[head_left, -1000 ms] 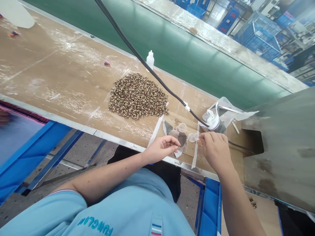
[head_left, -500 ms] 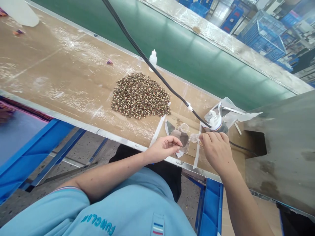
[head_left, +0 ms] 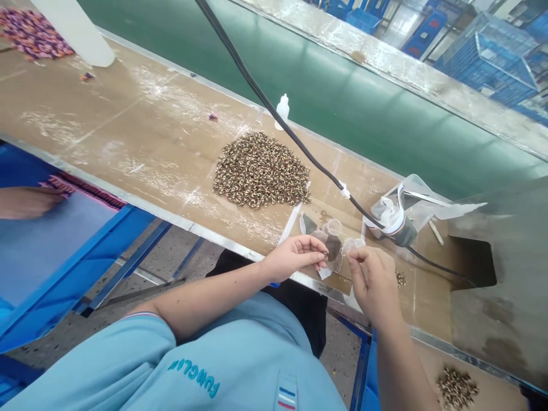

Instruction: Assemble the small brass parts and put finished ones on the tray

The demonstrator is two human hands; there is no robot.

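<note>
On the brown cardboard-topped counter (head_left: 171,154), a mound of small gold-and-brown ring-like pieces (head_left: 262,171) lies in front of a small white plastic squeeze bottle (head_left: 282,112). Right of the mound, the left hand (head_left: 299,254) pinches a tiny dark piece (head_left: 326,254) between thumb and fingertips. Beside a clear round plastic cup (head_left: 354,245), the right hand (head_left: 371,277) has thumb and forefinger together; whether they grip anything is unclear.

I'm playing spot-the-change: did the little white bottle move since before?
No. The white bottle still stands at the far edge of the table, just behind the big pile.
</note>
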